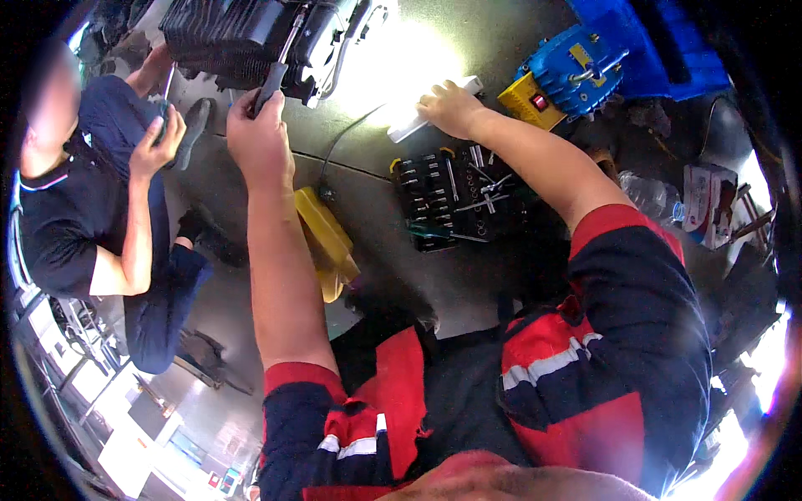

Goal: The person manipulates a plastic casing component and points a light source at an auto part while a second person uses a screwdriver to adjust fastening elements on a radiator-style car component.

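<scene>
1. Our left hand (pixel 259 138) is at about 11 o'clock in the head view, fingers wrapped tight around the black handle (pixel 269 88) of a long tool. Its shaft runs up at 12 o'clock into the dark engine block (pixel 251 33).
2. The handle sits inside the fist: thumb and forefinger close over its lower end, and the upper part sticks out above the knuckles toward the engine. We cannot see where the tip seats; glare and dark housing hide it.
3. Our right hand (pixel 451 107) is at about 1 o'clock, palm down, fingers together and pressed flat on a white bar-shaped lamp (pixel 434 108) lying on the floor. It presses on the lamp without gripping it.
4. Risk, our judgement: the tip could slip off its unseen seat if we push off-axis, and the fist would drive into the engine fins.
5. Risk: the lamp under the right hand could slide on the smooth floor, taking our support away.
6. Risk: a co-worker's hand (pixel 154 142) is just beside the engine at 10 o'clock; a slipping tool could swing that way.
7. The open socket set (pixel 455 196) lies at 3 o'clock of the left forearm, the yellow container (pixel 327 242) just beside that forearm, and the blue motor unit (pixel 572 75) at 2 o'clock.
</scene>
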`<state>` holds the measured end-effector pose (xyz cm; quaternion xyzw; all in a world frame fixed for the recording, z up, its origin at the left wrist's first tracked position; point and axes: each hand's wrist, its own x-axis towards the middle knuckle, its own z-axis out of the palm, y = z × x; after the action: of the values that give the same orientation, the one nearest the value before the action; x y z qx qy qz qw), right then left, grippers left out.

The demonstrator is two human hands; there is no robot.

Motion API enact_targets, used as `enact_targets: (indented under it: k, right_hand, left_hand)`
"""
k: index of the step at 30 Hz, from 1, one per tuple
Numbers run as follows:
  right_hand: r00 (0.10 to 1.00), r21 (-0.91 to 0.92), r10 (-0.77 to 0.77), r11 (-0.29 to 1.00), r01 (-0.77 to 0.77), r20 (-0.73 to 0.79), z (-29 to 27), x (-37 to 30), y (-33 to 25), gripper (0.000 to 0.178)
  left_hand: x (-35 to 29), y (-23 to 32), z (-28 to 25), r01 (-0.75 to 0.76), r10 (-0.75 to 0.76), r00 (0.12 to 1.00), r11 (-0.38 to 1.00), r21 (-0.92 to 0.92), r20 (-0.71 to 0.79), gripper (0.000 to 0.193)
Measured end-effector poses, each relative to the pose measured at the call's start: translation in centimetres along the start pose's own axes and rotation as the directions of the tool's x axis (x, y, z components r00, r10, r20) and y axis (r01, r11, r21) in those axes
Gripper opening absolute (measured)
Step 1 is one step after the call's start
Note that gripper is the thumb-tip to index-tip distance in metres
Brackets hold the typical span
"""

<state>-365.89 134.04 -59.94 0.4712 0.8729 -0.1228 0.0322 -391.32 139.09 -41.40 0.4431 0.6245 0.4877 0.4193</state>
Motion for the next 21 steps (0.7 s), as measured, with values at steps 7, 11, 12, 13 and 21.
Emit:
enact_targets:
  k: [7, 11, 12, 13, 21]
  right_hand:
    - [0.978, -0.006, -0.033, 0.999, 0.033, -0.206, 3.2, -2.4, 0.1, 0.023]
    - [0.995, -0.06, -0.072, 0.995, 0.076, 0.063, 2.1, -2.8, -0.6, 0.022]
    - [0.995, -0.018, -0.07, 0.997, 0.072, 0.072, 1.5, -3.2, -0.6, 0.021]
    - [0.994, 0.025, -0.063, 0.998, 0.061, 0.084, 1.0, -3.5, -0.6, 0.02]
    - [0.895, 0.255, -0.15, 0.927, 0.275, -0.421, -1.0, -0.4, -1.6, 0.039]
  left_hand:
    - [-1.3, 1.5, 0.6, 0.111, -0.108, 0.993, 0.991, -0.078, 0.042, 0.023]
    - [-1.2, 1.6, 0.3, 0.09, -0.081, 0.994, 0.988, -0.127, 0.074, 0.02]
    - [-1.3, 1.2, 0.1, 0.011, -0.011, 1.0, 0.997, -0.071, 0.006, 0.02]
    - [-1.3, 1.0, -0.1, -0.032, 0.032, 0.999, 0.999, -0.009, 0.009, 0.021]
    - [-1.3, 1.5, -0.2, 0.261, -0.246, 0.965, 0.932, -0.252, 0.092, 0.024]
